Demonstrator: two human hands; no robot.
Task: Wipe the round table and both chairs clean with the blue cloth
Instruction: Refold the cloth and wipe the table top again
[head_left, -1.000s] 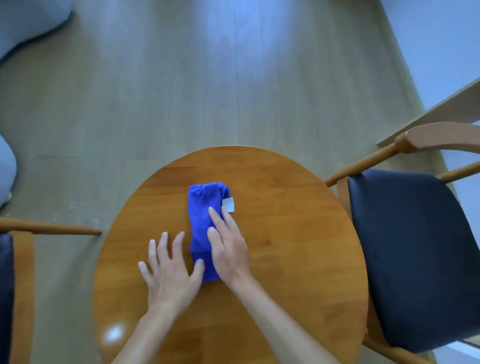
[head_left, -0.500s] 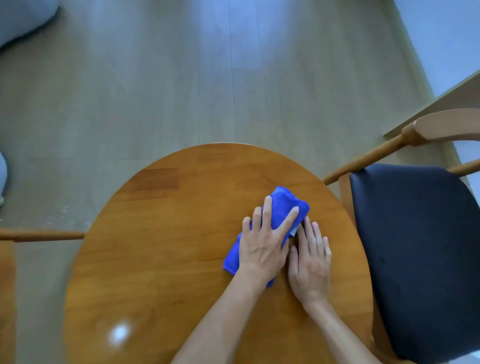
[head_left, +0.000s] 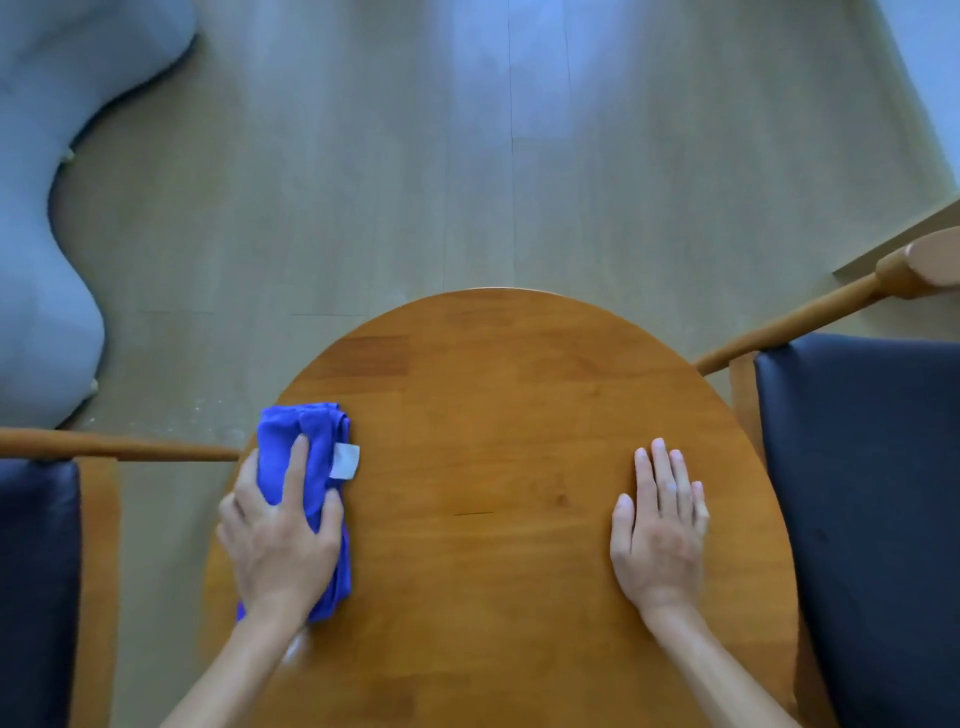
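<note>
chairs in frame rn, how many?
2. One chair sits at the right of the round table, dark seat and wooden armrest showing. The other chair is at the left edge, mostly cropped. Any more would be out of view.
</note>
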